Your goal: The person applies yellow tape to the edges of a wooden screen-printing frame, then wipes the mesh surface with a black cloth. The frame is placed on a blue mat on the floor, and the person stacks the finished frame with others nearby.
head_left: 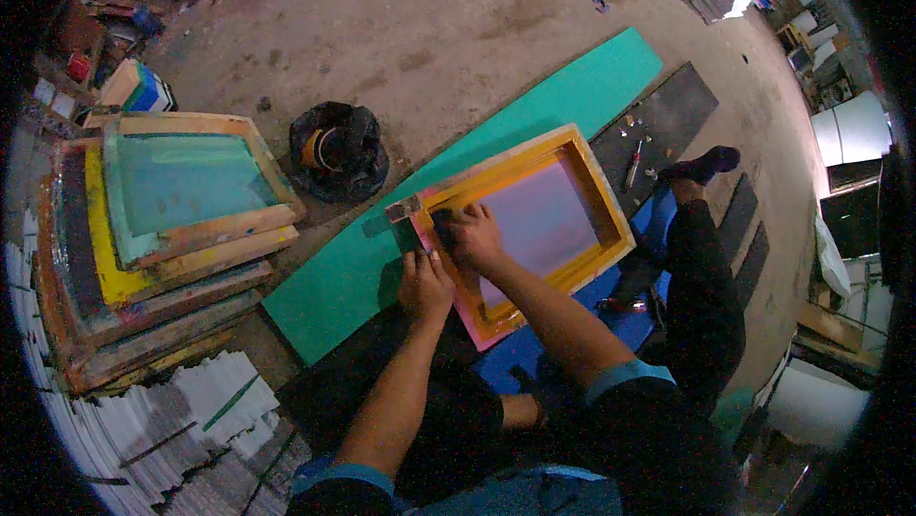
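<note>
A wooden screen-printing frame (596, 165) lies tilted in front of me, its inner sides stained yellow-orange and its mesh pale violet. Its left edge is pinkish. Against that edge, my left hand (426, 285) is closed, gripping the wood from outside. My right hand (472, 234) reaches into the frame near its left side, fingers curled and pressed down by the mesh edge. Something dark shows beside those fingertips, but I cannot make out what they hold. A small block-like piece (404, 209) sits at the frame's upper left corner.
Under the frame lies a long green board (329, 311), with a dark board (682, 101) beyond it carrying a screwdriver (634, 165). Several stacked screen frames (205, 220) stand left, near a black plastic bag (358, 148). White sheets (191, 421) are piled lower left.
</note>
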{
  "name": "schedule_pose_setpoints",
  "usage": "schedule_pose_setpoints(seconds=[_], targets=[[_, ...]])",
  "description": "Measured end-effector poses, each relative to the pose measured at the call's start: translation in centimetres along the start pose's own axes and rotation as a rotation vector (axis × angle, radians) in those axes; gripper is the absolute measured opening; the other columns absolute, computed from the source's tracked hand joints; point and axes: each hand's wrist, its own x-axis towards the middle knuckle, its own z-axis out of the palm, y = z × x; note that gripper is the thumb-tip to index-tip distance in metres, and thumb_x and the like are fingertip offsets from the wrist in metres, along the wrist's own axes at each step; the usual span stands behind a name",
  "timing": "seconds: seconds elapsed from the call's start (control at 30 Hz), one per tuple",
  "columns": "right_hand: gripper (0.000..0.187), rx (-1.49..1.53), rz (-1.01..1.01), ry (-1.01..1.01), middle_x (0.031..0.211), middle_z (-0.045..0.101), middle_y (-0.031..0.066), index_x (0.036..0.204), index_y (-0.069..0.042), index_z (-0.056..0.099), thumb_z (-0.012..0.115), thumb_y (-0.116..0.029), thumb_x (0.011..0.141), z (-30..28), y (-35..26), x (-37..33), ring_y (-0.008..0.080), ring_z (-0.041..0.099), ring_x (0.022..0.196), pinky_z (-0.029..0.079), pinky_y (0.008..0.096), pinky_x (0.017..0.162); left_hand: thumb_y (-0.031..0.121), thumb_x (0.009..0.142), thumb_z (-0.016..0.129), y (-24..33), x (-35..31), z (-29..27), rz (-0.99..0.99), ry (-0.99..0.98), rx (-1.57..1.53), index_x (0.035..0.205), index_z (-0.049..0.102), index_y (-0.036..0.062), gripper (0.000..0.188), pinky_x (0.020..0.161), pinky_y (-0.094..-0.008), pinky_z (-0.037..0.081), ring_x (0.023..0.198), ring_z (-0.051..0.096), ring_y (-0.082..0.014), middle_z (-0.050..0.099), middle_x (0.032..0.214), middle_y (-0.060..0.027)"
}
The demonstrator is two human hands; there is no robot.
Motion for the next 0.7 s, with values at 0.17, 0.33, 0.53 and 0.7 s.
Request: schedule_pose_setpoints(seconds=[0.17,0.33,0.53,0.7], targets=[[0.023,0.125,-0.137,-0.171,0.108,0.067,0.0023,0.096,-0.019,0.075,0.064,-0.021,0.076,-5.2,-1.3,-3.5,0.0287,0.055,0.104,0.041,0.0429,0.095,0.029,0.100,0.050,-0.9,0.0,0.6,-0.065,0.065,-0.037,0.101,0.063,-0.0009,0.033,0.066,-0.0485,0.053,0.084,0.064,-0.0383,0.059,0.105,-0.0177],[0.024,0.009,-0.031,-0.033,0.110,0.068,0.0011,0.100,-0.020,0.075,0.065,-0.022,0.078,-0.5,0.0,0.8,0.0281,0.055,0.105,0.041,0.0433,0.095,0.028,0.099,0.049,0.1,0.1,0.3,-0.003,0.063,-0.098,0.103,0.063,-0.0012,0.033,0.066,-0.0481,0.052,0.082,0.064,-0.0380,0.059,0.103,-0.0173],[0.027,0.054,-0.030,-0.075,0.112,0.067,0.0005,0.104,-0.018,0.074,0.066,-0.023,0.079,-1.0,-0.9,0.6,0.0285,0.055,0.104,0.042,0.0429,0.092,0.028,0.099,0.049,-0.9,0.1,1.4,-0.048,0.074,-0.109,0.101,0.064,-0.0013,0.033,0.066,-0.0476,0.052,0.081,0.063,-0.0390,0.059,0.102,-0.0183],[0.027,0.039,0.023,-0.065,0.120,0.065,0.0003,0.105,-0.017,0.073,0.067,-0.024,0.079,0.2,-0.3,2.0,0.0283,0.056,0.104,0.043,0.0427,0.090,0.028,0.100,0.049,-0.9,0.0,2.2,0.059,0.187,-0.056,0.101,0.064,-0.0011,0.033,0.065,-0.0477,0.052,0.081,0.063,-0.0395,0.059,0.104,-0.0194]])
